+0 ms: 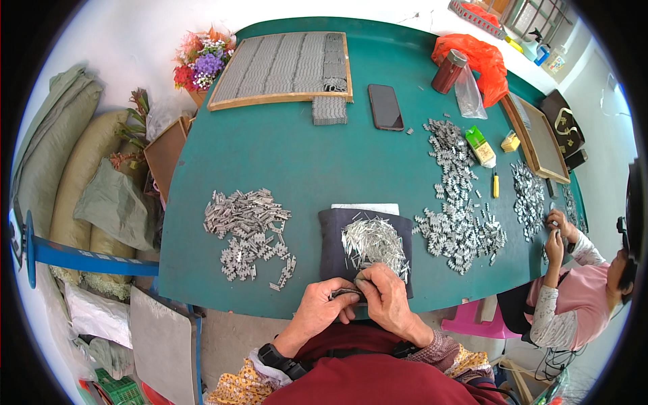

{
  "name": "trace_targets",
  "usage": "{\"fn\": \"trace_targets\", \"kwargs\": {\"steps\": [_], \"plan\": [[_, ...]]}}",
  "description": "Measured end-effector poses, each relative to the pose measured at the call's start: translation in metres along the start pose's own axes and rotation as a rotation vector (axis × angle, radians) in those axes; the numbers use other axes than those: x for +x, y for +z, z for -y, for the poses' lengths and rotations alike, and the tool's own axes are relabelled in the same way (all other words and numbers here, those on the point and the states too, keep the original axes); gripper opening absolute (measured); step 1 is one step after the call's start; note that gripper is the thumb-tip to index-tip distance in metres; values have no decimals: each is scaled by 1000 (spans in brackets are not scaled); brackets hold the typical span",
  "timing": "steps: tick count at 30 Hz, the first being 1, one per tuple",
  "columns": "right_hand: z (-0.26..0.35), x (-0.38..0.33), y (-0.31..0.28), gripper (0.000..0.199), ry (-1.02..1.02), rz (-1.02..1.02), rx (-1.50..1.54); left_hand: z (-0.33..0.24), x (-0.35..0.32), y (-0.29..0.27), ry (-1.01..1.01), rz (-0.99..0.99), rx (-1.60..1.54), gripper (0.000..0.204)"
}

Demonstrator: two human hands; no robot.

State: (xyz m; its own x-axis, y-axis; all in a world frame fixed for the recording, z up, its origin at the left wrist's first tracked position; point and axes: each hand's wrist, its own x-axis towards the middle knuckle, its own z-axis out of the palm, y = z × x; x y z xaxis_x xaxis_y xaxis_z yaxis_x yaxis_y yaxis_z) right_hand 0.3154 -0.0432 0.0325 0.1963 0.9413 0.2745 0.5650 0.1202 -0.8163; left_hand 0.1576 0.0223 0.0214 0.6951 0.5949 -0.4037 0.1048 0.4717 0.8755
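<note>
Both hands meet at the table's near edge, in front of a dark cloth pad (332, 251). A short dark grey metal strip (345, 292) is pinched between the thumb and fingers of my left hand (321, 305). My right hand (387, 302) is closed at the strip's right end, thumb and forefinger pressed together; what they pinch is hidden. Just beyond my fingers, a heap of thin silvery pins (374, 244) covers much of the pad. Left of the pad lies a pile of small grey toothed metal pieces (250, 219).
More toothed metal pieces (455, 223) spread to the right. A wooden-framed tray (270, 67) of grey rows lies at the back, near a phone (385, 106). A dark red flask (449, 71) stands far right. At the right edge, another person (574, 290) handles small pieces.
</note>
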Motion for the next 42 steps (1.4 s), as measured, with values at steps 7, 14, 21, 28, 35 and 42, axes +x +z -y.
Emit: {"fn": "trace_targets", "kwargs": {"steps": [7, 14, 21, 28, 35, 42], "plan": [[-3, -2, 0, 10, -65, -12, -58, 1, 1, 1, -2, 0, -11, 11], [-6, -4, 2, 12, -181, -34, -98, 1, 0, 0, 0, 0, -5, 9], [3, -5, -8, 36, -345, 48, -349, -2, -2, 0, -5, -11, -52, 9], [7, -6, -18, 56, -462, 282, -377, -9, -13, -8, -43, -38, -30, 9], [19, 1, -21, 50, -441, 396, -249, -10, -23, -14, -45, -11, -109, 8], [-12, 42, -10, 22, -367, 203, -430, -13, -20, -23, -31, -11, -148, 11]]}}
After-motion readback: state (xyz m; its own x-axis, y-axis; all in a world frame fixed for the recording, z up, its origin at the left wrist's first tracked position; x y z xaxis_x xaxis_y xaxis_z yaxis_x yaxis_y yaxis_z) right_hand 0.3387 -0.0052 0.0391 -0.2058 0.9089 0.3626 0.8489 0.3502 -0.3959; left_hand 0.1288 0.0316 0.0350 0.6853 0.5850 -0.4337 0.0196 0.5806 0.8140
